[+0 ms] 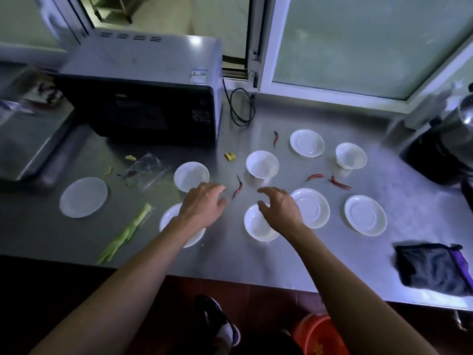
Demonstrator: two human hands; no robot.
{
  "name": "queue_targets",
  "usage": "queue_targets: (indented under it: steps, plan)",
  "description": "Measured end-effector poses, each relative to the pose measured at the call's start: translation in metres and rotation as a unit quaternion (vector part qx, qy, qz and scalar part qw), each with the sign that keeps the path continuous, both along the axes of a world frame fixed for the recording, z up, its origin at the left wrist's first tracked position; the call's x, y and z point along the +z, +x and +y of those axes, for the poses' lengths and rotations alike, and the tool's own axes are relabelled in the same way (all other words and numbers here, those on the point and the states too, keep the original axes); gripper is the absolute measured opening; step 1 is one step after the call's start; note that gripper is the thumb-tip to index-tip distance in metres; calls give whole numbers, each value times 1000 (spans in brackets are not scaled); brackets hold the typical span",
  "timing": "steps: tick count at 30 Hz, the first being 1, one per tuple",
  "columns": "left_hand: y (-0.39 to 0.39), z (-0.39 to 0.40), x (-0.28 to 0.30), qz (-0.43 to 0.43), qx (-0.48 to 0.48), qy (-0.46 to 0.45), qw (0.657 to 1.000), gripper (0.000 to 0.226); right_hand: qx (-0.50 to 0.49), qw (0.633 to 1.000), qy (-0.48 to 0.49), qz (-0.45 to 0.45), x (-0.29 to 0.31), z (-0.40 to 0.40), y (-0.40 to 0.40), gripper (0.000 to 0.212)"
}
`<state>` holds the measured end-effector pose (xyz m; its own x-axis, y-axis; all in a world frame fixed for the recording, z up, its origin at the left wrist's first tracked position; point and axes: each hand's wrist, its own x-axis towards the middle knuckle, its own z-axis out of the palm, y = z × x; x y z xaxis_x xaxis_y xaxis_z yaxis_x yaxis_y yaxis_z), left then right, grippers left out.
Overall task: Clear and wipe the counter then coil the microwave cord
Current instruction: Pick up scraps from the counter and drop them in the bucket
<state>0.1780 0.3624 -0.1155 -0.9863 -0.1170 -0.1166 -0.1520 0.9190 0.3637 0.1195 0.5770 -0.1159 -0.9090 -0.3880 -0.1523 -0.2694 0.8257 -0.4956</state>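
Both hands hover empty over the steel table, fingers loosely spread: left hand, right hand. A red chili lies between them. White dishes ring them; the microwave at eleven o'clock, its cord at twelve

Bench: brushed metal, smooth, dull sheen with soft glare. Saucers and bowls: white, glossy, look glazed ceramic. Microwave: grey painted metal casing, satin; front door dark and glossy. Cord: black, smooth, plastic-sheathed. Cloth: dark, matt, soft nap. Wrapper: clear crinkled plastic film. Chillies: red, shiny skin. Window panes: frosted glass.
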Motion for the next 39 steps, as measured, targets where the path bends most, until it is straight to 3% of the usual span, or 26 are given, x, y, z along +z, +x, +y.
queue_targets:
  steps: [17,26,39]
  plan:
    - [-87,-69,-10,-19,65,22,997,38,70,996,-26,-39,-40,-109,-116,38]
    - [-127,-104,-35,-32,77,26,996,39,26,997,-12,-77,-71,-154,-168,50]
    - [-163,-149,-75,-64,58,113,990,39,8,984,173,-38,-105,-194,-175,22]
